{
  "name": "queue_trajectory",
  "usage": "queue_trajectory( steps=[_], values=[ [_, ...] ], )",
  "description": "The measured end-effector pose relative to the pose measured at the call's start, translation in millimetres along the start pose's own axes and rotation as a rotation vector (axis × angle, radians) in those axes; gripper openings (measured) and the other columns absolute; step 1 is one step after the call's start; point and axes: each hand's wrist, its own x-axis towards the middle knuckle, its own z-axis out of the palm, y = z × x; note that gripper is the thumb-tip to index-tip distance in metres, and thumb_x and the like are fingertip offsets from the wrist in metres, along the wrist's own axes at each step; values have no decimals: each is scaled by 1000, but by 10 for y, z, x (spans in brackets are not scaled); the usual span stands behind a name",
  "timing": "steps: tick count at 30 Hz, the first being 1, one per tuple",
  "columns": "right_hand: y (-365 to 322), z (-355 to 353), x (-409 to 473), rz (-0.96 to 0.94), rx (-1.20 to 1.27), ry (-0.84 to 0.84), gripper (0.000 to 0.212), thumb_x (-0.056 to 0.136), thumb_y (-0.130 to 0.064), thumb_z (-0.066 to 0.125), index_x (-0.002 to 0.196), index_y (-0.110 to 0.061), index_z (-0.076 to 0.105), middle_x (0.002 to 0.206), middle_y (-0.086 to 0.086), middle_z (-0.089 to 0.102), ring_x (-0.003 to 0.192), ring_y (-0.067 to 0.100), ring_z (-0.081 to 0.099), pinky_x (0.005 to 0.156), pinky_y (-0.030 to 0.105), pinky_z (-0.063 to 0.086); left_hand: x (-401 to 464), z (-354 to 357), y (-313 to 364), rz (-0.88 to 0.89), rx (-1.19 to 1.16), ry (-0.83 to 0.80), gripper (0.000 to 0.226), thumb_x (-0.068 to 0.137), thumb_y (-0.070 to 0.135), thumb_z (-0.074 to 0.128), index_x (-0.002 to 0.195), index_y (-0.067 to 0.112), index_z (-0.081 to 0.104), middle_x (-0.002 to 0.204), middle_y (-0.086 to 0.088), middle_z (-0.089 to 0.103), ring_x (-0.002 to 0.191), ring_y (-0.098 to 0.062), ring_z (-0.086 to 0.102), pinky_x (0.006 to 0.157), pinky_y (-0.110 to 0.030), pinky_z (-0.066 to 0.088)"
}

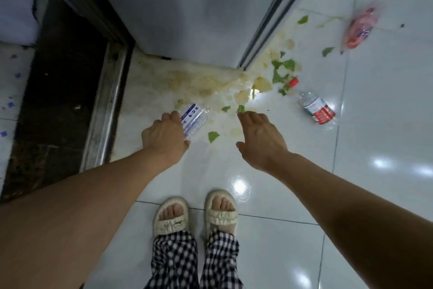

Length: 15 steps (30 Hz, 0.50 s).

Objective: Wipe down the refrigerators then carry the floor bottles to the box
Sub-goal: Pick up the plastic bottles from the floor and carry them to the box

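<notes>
A clear plastic bottle with a white and blue label (194, 120) sits in my left hand (164, 138), whose fingers curl around its lower part just above the floor. My right hand (260, 138) hovers open beside it, fingers spread, holding nothing. A second clear bottle with a red and white label (316, 108) lies on its side on the tiles to the right, a red cap (293, 82) near its neck. The grey refrigerator (187, 12) stands straight ahead, its lower front filling the top of the view.
A yellowish spill with green leaf scraps (281, 70) spreads from the refrigerator's corner over the white tiles. A pink plastic bag (360, 28) lies at the far right. A dark gap with a metal rail (110, 101) runs along the left. My sandalled feet (194, 213) stand below.
</notes>
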Motion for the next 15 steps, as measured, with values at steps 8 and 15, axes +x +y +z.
queue_trajectory(
  steps=[8, 15],
  values=[
    [958, -536, -582, 205, 45, 56, 61, 91, -25, 56, 143, -11, 28, 143, 7, 38, 130, 27, 35, 101, 37, 36, -190, -482, 1062, 159, 67, -20, 57, 84, 46, 61, 122, 12, 36, 118, -8, 50, 103, -27, 55, 68, -32, 35],
    [2083, -605, -501, 263, 79, 83, 59, 90, -24, 58, 141, -12, 31, 141, 8, 42, 128, 29, 37, 99, 39, 38, -11, -489, 1934, 147, 130, -32, 53, 83, 50, 59, 115, 14, 38, 114, -5, 52, 99, -26, 57, 66, -31, 36]
  ],
)
